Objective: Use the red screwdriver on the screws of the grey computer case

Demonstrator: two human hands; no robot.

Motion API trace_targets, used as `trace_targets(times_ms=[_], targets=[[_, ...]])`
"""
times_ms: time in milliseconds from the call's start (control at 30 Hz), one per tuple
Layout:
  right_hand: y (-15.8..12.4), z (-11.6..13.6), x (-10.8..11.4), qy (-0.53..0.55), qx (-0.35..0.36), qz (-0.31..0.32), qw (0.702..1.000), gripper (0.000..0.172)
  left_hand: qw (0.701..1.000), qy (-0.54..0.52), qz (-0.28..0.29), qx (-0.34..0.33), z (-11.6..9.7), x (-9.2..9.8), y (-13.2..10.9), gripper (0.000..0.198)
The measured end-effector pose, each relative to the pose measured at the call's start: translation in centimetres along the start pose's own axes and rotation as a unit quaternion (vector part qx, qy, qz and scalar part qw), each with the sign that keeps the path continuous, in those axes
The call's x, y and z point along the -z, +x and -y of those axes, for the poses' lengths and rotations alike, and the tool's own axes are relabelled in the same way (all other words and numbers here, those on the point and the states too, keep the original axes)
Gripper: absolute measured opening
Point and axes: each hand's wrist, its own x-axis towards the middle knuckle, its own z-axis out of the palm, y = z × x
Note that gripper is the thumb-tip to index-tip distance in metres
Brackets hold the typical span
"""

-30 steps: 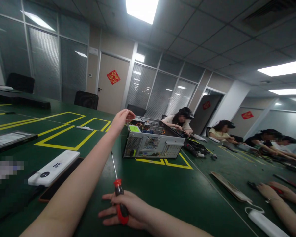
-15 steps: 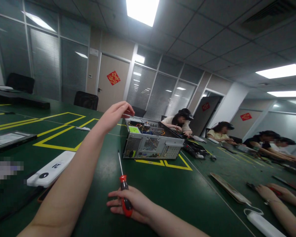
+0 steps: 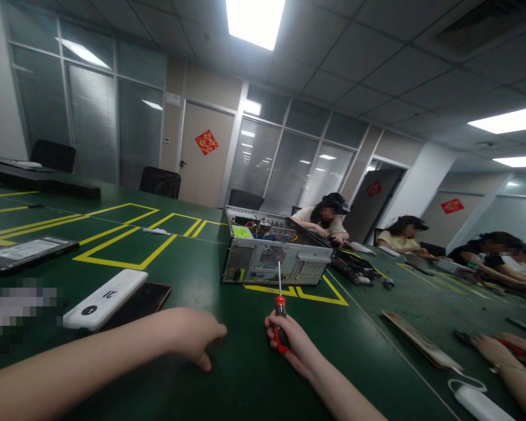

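My right hand (image 3: 296, 345) is closed round the handle of a red and black screwdriver (image 3: 281, 327). Its metal shaft points up and away, and the tip overlaps the view of the computer case. Over the table to the left, my left hand (image 3: 199, 336) holds nothing, its thumb and forefinger apart and its other fingers partly hidden. Beyond both hands lies the grey computer case (image 3: 274, 260), with its rear panel facing me and its upper side open on wires and a green-yellow label. Neither hand touches the case.
A white power bank (image 3: 107, 299) rests partly over a dark phone (image 3: 146, 301) at the left. Behind it sits a hard drive (image 3: 30, 252). Yellow tape marks the green table (image 3: 241, 368). Co-workers sit along the right, and another person's hands (image 3: 495, 351) work nearby.
My left hand has come down from beside the case towards me. My right hand has moved right and up with the screwdriver, its fingers now closed round the handle.
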Motion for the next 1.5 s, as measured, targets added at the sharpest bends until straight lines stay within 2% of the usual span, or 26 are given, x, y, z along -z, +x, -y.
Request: trace_targets(times_ms=[67, 133, 333, 467, 567, 633, 667, 733, 800, 833, 900, 967, 1033, 1167, 1400, 1500], targets=[[0.0, -0.1, -0.1, -0.021, -0.004, 0.015, 1.0, 0.021, 1.0, 0.022, 0.015, 0.013, 0.2, -1.3, -0.2, 0.033], [0.1, -0.2, -0.3, -0.038, -0.005, 0.022, 0.999, 0.02, 0.999, 0.039, 0.02, 0.015, 0.2, -1.7, -0.2, 0.031], [0.1, 0.0, -0.5, -0.047, 0.002, 0.017, 0.999, 0.02, 0.997, 0.065, 0.046, -0.025, -0.1, -2.1, 0.1, 0.016], [-0.2, 0.1, -0.7, -0.061, 0.004, 0.021, 0.998, 0.022, 0.996, 0.079, 0.04, -0.024, 0.1, -2.2, 0.5, 0.011], [-0.4, 0.0, -0.9, -0.094, 0.016, 0.021, 0.995, 0.024, 0.998, 0.034, 0.026, -0.034, 1.1, -1.4, 1.2, 0.01], [-0.4, 0.0, -1.0, -0.135, 0.036, 0.026, 0.99, 0.023, 0.996, -0.074, 0.009, -0.05, 2.2, -0.4, 1.9, 0.009], [-0.5, 0.1, -1.0, -0.16, 0.046, 0.031, 0.986, 0.023, 0.986, -0.155, 0.001, -0.062, 2.8, 0.1, 2.2, 0.009], [-0.6, 0.1, -1.1, -0.21, 0.062, 0.041, 0.975, 0.022, 0.932, -0.352, 0.005, -0.084, 4.0, 1.0, 3.0, 0.01], [-0.8, 0.2, -1.2, -0.248, 0.072, 0.056, 0.964, 0.022, 0.85, -0.513, -0.037, -0.109, 4.8, 1.5, 3.6, 0.011], [-1.0, 0.2, -1.3, -0.262, 0.077, 0.064, 0.96, 0.022, 0.797, -0.588, -0.072, -0.117, 5.0, 1.7, 3.9, 0.01], [-1.3, 0.0, -1.7, -0.284, 0.09, 0.078, 0.951, 0.021, 0.705, -0.689, -0.121, -0.117, 5.0, 1.7, 4.2, 0.011], [-1.6, -0.2, -2.0, -0.306, 0.094, 0.086, 0.944, 0.019, 0.649, -0.738, -0.15, -0.108, 4.5, 1.5, 4.4, 0.014], [-1.9, -0.6, -2.4, -0.328, 0.09, 0.09, 0.936, 0.017, 0.629, -0.75, -0.176, -0.104, 3.8, 1.3, 4.4, 0.017], [-2.1, -1.2, -2.8, -0.339, 0.089, 0.094, 0.932, 0.015, 0.633, -0.742, -0.19, -0.116, 2.6, 0.7, 4.4, 0.022], [-1.9, -1.6, -2.8, -0.333, 0.081, 0.094, 0.935, 0.014, 0.613, -0.751, -0.215, -0.119, 2.4, 0.4, 4.5, 0.021], [-1.9, -1.5, -2.9, -0.328, 0.07, 0.092, 0.938, 0.017, 0.614, -0.748, -0.221, -0.119, 2.3, 0.5, 4.4, 0.021]])
